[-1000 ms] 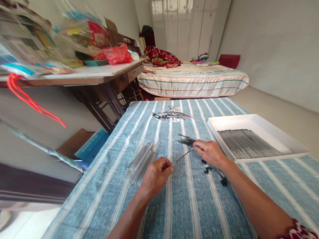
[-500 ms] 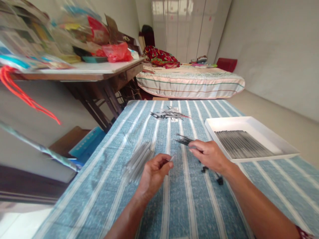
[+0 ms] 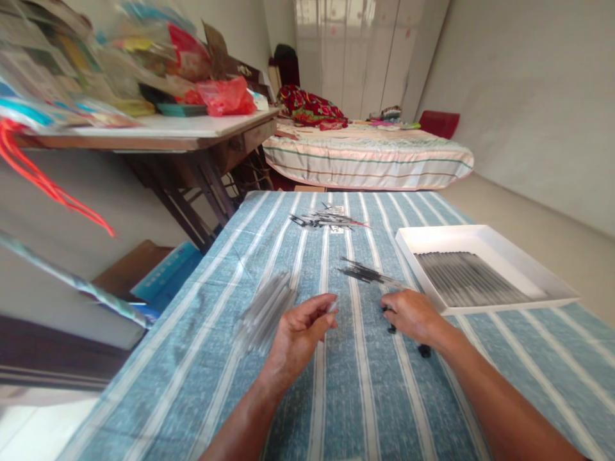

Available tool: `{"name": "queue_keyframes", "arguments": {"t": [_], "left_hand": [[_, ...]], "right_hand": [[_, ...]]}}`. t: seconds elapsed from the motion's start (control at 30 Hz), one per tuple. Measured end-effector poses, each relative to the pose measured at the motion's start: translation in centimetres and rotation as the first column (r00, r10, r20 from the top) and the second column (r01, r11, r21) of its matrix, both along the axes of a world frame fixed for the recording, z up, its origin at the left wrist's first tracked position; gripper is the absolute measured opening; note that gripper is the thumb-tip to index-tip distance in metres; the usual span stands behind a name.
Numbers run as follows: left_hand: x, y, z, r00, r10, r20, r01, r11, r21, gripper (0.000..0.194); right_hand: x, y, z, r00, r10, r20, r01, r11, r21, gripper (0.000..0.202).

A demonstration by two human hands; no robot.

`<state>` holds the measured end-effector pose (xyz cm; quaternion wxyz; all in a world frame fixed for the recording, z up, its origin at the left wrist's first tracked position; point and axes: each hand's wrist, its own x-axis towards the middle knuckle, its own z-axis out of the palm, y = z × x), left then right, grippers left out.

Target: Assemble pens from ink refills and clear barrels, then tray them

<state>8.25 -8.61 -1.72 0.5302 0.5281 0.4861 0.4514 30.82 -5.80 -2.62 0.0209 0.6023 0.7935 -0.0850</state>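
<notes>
My left hand [image 3: 302,326] is pinched on a small pale piece, too small to name, just right of a bundle of grey translucent tubes [image 3: 266,310]. My right hand [image 3: 413,314] is closed over black-ended parts [image 3: 391,328] lying on the striped cloth; its fingertips hide what they grip. Just beyond my right hand lies a loose bunch of thin black sticks [image 3: 362,272]. A white tray [image 3: 533,269] at the right contains a row of grey tubes [image 3: 466,278]. Farther back is a pile of thin black and red pieces [image 3: 327,221].
The blue striped cloth [image 3: 336,397] covers the table. At the left stands a desk [image 3: 163,139] with plastic bags and a hanging red cord [image 3: 62,192]. A bed [image 3: 369,157] stands behind the table, and a blue box [image 3: 168,278] sits low at the left.
My right hand has moved right and nearer, off the bunch of black sticks and down to the black-ended parts. My left hand has barely moved.
</notes>
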Motion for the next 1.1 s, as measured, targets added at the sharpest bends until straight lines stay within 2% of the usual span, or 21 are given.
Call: {"name": "queue_keyframes", "arguments": {"t": [0.2,0.27,0.33,0.43,0.53,0.67,0.8,1.0,1.1], "left_hand": [[0.4,-0.2,0.1,0.999,-0.031,-0.025,0.029,0.999,-0.044,0.031],[0.6,-0.3,0.0,0.999,-0.042,-0.031,0.04,0.997,-0.066,0.03],[0.7,-0.4,-0.1,0.998,-0.057,-0.035,0.054,0.995,-0.087,0.031],[0.9,-0.6,-0.1,0.995,-0.093,-0.021,0.09,0.99,-0.11,0.031],[1.0,-0.8,0.1,0.989,-0.145,-0.002,0.145,0.984,-0.099,0.027],[1.0,-0.9,0.1,0.978,-0.208,0.014,0.208,0.976,-0.062,0.019],[1.0,-1.0,-0.1,0.967,-0.255,0.006,0.255,0.967,-0.017,0.016],[0.8,-1.0,-0.1,0.961,-0.274,-0.031,0.274,0.962,-0.004,0.013],[0.8,-1.0,0.0,0.959,-0.28,-0.039,0.28,0.96,-0.004,0.012]], "right_hand": [[0.8,0.2,-0.8,0.992,-0.037,-0.121,0.041,0.999,0.035,0.023],[0.9,0.3,-1.0,0.965,-0.054,-0.257,0.066,0.997,0.038,0.023],[0.6,0.1,-1.2,0.867,-0.063,-0.494,0.07,0.998,-0.004,0.021],[-0.1,-0.5,-0.9,0.613,-0.13,-0.779,0.026,0.989,-0.145,0.025],[-1.1,-1.3,-0.5,0.444,-0.183,-0.877,-0.04,0.974,-0.223,0.026],[-1.8,-1.8,-0.3,0.31,-0.202,-0.929,-0.099,0.965,-0.243,0.023],[-2.0,-1.8,-0.4,0.258,-0.203,-0.945,-0.097,0.967,-0.234,0.022],[-2.0,-2.0,-0.6,0.294,-0.16,-0.942,-0.087,0.977,-0.193,0.017],[-2.2,-2.1,-0.5,0.26,-0.133,-0.956,-0.1,0.982,-0.163,0.011]]}}
